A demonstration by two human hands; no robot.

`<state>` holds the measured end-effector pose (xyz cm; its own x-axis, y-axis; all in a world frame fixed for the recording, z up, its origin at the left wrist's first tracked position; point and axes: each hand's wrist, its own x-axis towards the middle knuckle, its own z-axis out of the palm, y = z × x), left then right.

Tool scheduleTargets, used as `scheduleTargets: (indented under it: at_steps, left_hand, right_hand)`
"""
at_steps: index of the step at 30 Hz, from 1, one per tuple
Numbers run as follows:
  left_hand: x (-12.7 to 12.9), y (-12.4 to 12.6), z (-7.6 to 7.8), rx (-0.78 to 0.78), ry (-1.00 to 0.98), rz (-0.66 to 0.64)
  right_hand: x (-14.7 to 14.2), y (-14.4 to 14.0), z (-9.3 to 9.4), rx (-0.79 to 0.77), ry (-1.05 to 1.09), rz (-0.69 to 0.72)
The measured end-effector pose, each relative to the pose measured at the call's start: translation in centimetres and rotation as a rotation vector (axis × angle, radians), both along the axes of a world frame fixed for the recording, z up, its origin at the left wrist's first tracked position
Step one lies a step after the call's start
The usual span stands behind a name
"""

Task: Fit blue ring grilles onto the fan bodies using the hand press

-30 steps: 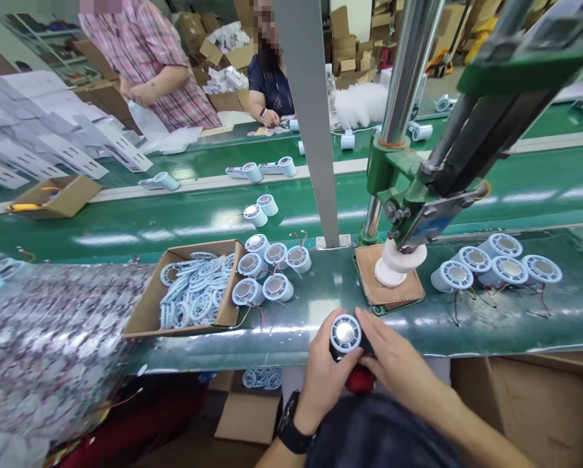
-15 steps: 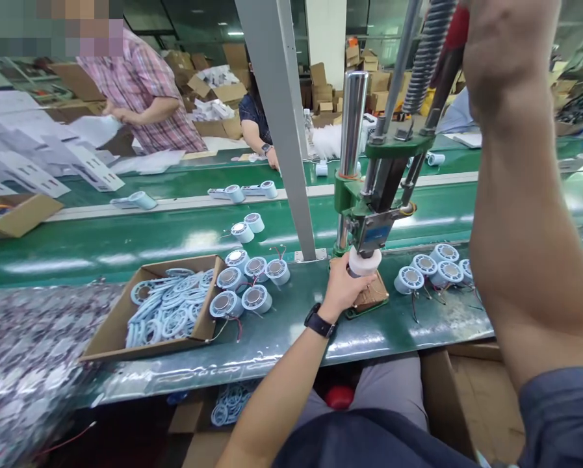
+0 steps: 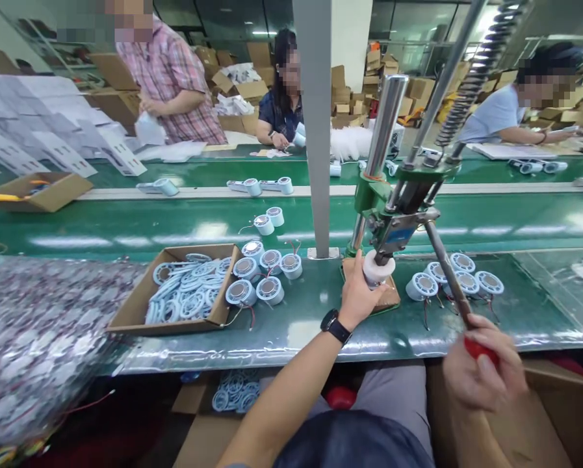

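Note:
My left hand grips a small round part under the white head of the green hand press, on its brown base pad. The part itself is mostly hidden by my fingers. My right hand is closed around the red knob of the press lever, which is pulled down low at the right. A black watch is on my left wrist.
A cardboard box of pale blue rings sits left of several round fan units. More finished units lie right of the press. A grey post rises behind. Three people work across the green conveyor.
My right hand has pulled the lever down from high overhead to near the table edge. The left hand stays at the press head, and the view has shifted slightly.

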<state>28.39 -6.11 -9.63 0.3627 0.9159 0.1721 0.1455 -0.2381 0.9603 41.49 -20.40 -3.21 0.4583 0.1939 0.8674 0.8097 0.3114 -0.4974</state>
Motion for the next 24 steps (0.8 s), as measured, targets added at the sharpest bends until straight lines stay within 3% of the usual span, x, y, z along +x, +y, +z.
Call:
scheduleTargets:
  at_steps: [2, 4, 9, 13, 15, 16, 18, 20, 22, 24]
  left_hand:
    - [0.0, 0.2, 0.0, 0.005, 0.017, 0.016]
    - [-0.3, 0.5, 0.0, 0.005, 0.031, 0.024]
    - [-0.8, 0.9, -0.1, -0.001, 0.052, 0.048]
    - [-0.5, 0.2, -0.2, -0.007, 0.059, 0.113]
    - [-0.4, 0.0, -0.2, -0.009, 0.053, 0.127]
    - [-0.3, 0.1, -0.2, -0.006, 0.050, 0.124]
    - [-0.3, 0.3, -0.2, 0.006, 0.044, 0.106]
    - [-0.3, 0.5, -0.1, 0.030, 0.039, 0.073]
    - [-0.7, 0.5, 0.0, 0.069, 0.035, 0.018]
    - [-2.0, 0.2, 0.2, 0.122, 0.035, -0.040]
  right_hand:
    - [-1.7, 0.9, -3.3, 0.258, -0.005, 0.001]
    - [-3.0, 1.9, -4.6, 0.386, 0.000, 0.036]
    - [-5.3, 1.5, -5.2, 0.329, 0.048, 0.027]
    - [-5.1, 0.1, -4.4, 0.247, -0.028, 0.013]
    - [-4.0, -0.1, -1.9, 0.265, -0.134, 0.054]
    - [-3.4, 0.1, 0.2, 0.294, -0.200, 0.078]
    - [-2.0, 1.5, 6.0, 0.368, -0.302, 0.121]
    - [-0.7, 4.3, 12.9, 0.352, -0.259, 0.140]
    - [0.5, 8.0, 19.0, 0.087, -0.219, 0.254]
    - [1.5, 11.3, 22.5, -0.112, -0.163, 0.364]
